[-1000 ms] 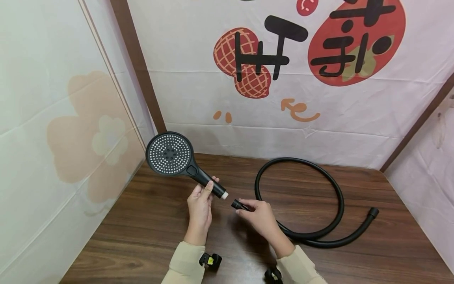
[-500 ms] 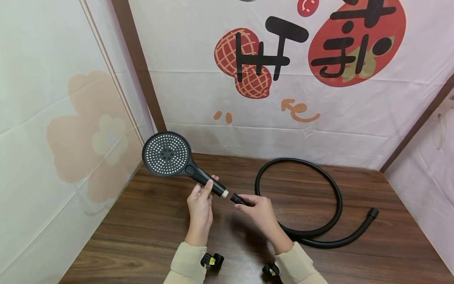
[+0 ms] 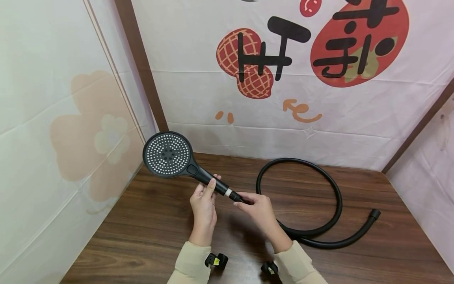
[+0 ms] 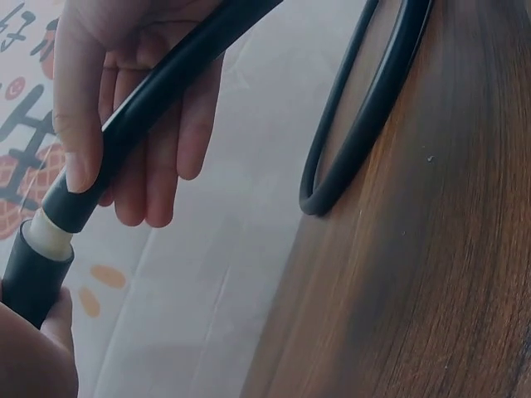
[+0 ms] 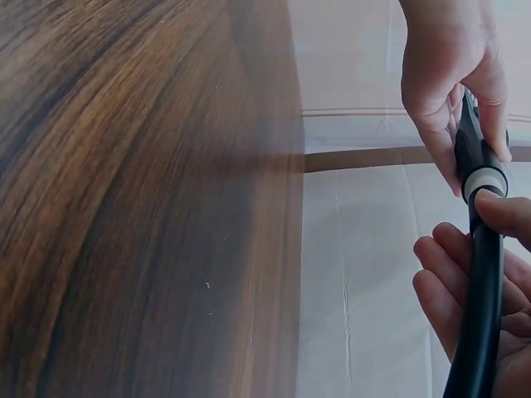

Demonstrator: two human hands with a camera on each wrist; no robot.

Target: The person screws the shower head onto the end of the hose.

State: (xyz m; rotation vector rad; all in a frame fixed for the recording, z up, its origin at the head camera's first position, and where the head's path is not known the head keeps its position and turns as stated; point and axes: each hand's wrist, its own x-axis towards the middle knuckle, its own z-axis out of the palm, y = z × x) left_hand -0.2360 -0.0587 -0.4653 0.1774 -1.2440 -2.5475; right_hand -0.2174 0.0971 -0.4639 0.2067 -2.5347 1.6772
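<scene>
A black shower head (image 3: 167,154) with a round face of pale nozzles is tilted up to the left above the table. My left hand (image 3: 203,207) grips its handle (image 4: 35,278) near the lower end. With thumb and fingers my right hand (image 3: 260,211) pinches the end of a black shower hose (image 4: 141,116). In the left wrist view the hose end meets the white threaded tip (image 4: 50,239) of the handle, and part of the white still shows between them. The right wrist view also shows the white ring (image 5: 484,180) at this joint.
The rest of the hose (image 3: 338,193) loops over the wooden table (image 3: 142,236) on the right. Its free end (image 3: 374,214) points up and right. Printed cloth walls (image 3: 198,94) stand behind and at both sides.
The right hand has brought the hose end up and left onto the white tip of the handle, closing the gap between them. The left hand has barely shifted.
</scene>
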